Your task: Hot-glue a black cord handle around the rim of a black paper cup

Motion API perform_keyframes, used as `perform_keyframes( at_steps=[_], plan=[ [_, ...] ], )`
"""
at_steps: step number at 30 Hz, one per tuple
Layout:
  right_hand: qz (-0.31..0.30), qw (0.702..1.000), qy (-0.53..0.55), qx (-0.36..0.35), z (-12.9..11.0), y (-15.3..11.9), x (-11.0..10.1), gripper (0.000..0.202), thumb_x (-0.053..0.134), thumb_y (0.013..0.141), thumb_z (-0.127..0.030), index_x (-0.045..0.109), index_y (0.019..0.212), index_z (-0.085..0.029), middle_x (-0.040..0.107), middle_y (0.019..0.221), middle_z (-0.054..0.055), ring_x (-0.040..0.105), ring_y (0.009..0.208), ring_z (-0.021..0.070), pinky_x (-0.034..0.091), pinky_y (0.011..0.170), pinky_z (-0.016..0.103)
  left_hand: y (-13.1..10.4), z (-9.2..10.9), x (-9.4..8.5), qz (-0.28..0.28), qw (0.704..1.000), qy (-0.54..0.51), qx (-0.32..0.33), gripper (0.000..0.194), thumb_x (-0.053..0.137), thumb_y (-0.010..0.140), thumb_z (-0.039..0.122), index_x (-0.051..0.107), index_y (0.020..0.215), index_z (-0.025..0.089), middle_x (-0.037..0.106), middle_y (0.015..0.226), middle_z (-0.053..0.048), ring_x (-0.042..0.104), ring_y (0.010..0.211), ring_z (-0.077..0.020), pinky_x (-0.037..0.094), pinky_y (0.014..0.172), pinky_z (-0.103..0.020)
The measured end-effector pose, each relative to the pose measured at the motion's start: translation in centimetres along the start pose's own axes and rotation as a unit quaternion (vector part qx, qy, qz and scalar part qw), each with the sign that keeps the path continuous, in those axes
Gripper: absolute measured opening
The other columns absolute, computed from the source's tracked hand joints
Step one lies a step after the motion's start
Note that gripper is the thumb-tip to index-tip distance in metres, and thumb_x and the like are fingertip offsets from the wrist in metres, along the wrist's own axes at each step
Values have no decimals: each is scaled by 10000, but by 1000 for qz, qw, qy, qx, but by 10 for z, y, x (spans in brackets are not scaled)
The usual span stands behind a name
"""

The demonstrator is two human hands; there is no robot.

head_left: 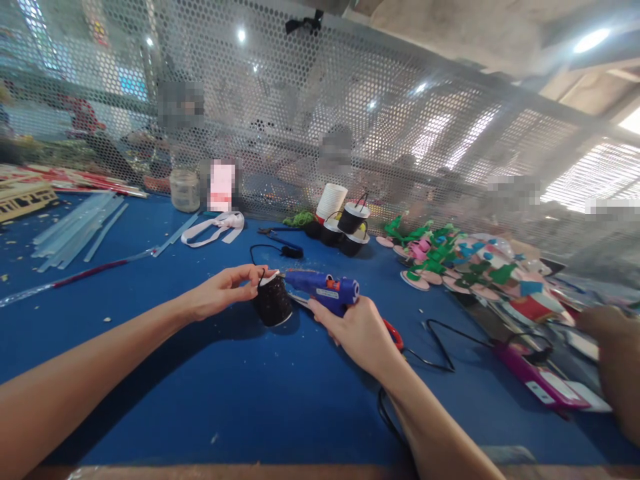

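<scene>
Glue gun and right hand come nearest: the fingers are wrapped around the handle and hide most of it, so I cannot tell whether the trigger is pressed. Just beyond, the left hand pinches the upper rim of a small black-wrapped cup, held tilted with the nozzle close by its top; whether its base touches the blue table is hard to make out. The cup looks light and thin-walled — likely to dent under a hard squeeze — so a loose pinch on the rim, away from the nozzle, seems the best hold. The gun is probably heavier and rigid. A red-handled tool, perhaps scissors, is partly covered by the right hand. Rightward, a co-worker's hand is blurred and cut off. Farther back, similar cups overlap; beyond the perforated panel, shapes turn hazy.
</scene>
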State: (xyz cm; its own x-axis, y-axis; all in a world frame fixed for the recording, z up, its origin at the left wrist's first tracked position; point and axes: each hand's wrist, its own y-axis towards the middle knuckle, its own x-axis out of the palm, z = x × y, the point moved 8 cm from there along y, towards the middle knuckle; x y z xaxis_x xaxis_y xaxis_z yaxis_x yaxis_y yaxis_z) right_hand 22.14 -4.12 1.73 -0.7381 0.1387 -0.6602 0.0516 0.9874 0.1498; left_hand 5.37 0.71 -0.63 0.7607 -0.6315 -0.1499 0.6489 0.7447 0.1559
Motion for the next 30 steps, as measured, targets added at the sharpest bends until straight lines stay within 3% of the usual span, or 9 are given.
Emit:
perform_keyframes(
  at_steps=[8,19,24,27,30],
  plan=[
    [-23,999,23,13,-4,-4,1,288,519,699,-382,497,502,-172,429,337,-47,414,298,97,352,336,216,0,4,2,5,1000,-5,-13,189,558,735,308,450,668,167,496,1238,-97,231,1281,-241,141,1027,-428],
    [-8,996,74,51,14,14,0,249,547,668,-363,516,533,-156,415,328,-53,393,289,82,335,339,205,-2,10,4,-17,1000,21,3,246,538,734,387,437,688,167,481,1244,-140,231,1281,-237,114,1028,-426],
    [12,979,197,46,23,31,-6,156,604,605,-273,491,634,-170,466,392,-75,420,341,78,356,367,198,0,16,3,-29,995,90,-9,163,497,762,290,412,688,173,471,1258,-141,223,1285,-221,119,1027,-431],
    [22,984,165,70,33,45,-7,117,598,614,-248,525,618,-156,569,510,-24,510,438,98,399,438,210,0,21,4,-54,984,167,-16,111,474,766,215,402,689,177,472,1262,-122,196,1295,-209,136,1021,-437],
    [10,990,116,82,42,59,1,189,559,670,-249,523,508,-157,573,481,4,511,422,105,393,452,222,-4,27,3,-65,968,242,-15,99,460,762,175,398,686,179,463,1270,-108,187,1299,-203,149,1017,-437]
  ],
)
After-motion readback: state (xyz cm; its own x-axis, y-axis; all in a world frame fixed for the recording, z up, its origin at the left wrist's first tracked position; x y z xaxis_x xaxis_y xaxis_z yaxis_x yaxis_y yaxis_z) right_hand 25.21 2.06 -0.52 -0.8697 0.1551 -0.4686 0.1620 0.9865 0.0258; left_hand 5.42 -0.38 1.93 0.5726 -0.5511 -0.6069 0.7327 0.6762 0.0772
